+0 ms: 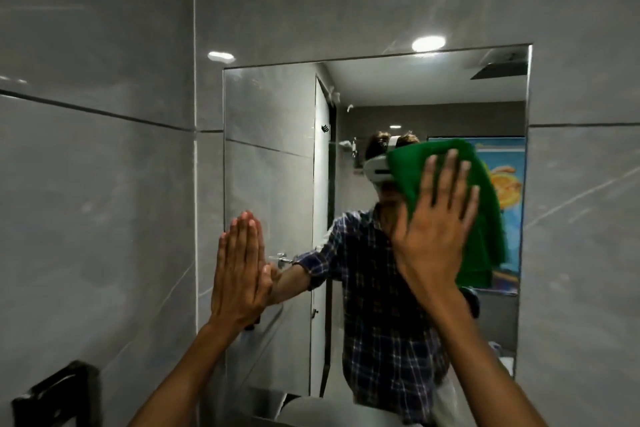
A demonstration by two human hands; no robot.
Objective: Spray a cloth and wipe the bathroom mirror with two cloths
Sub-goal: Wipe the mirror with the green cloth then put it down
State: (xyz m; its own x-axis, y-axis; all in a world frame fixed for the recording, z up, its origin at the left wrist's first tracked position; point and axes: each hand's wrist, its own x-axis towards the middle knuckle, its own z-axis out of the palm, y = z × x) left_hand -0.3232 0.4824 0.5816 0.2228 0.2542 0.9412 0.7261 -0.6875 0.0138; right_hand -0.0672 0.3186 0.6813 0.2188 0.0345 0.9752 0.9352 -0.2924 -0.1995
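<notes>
While right hand (433,239) presses green cloth (460,204) flat-palmed, fingers spread, against mirror (277,156) upper right, likely for even wiping pressure, left hand (239,270) lies open and empty on mirror's left edge, probably bracing. Second cloth, spray unseen.

Your left hand (239,274) and right hand (433,236) are bare, as are both forearms, with no rings or watch showing. The mirror (270,114) reflects your checked shirt (384,305), dark blue with pale lines, sleeve rolled near the elbow, and a white headset (379,163).
</notes>
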